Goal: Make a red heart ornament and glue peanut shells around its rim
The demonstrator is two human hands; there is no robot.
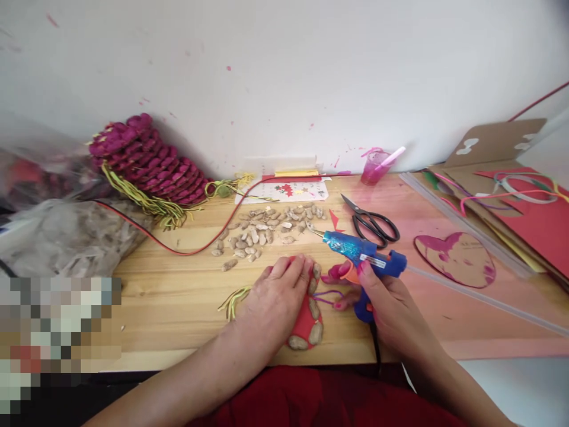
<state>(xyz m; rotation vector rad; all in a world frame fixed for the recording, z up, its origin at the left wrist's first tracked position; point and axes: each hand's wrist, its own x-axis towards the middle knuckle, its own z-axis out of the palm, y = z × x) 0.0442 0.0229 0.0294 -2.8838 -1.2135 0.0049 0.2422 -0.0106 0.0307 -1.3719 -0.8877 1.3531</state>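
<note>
My right hand (391, 302) is wrapped round the handle of a blue glue gun (355, 249). Its metal nozzle points left, above the tabletop by the loose peanuts (253, 234). My left hand (282, 290) lies with fingers stretched out over a red cut-out (304, 320), covering much of it. Several whole peanuts (315, 332) line the cut-out's right and lower edge. A purple cord loop (329, 296) sticks out from its right side, close to my right fingers. Yellow-green yarn (235, 301) shows to the left of my left hand.
Black-handled scissors (373, 222) lie behind the glue gun. A heart-shaped cardboard piece (456, 260) is at right, near stacked card (533, 207). A pink cup (376, 166), a magenta peanut craft (149, 157) and a plastic bag (102, 237) stand around. A red-black wire (178, 252) crosses the table.
</note>
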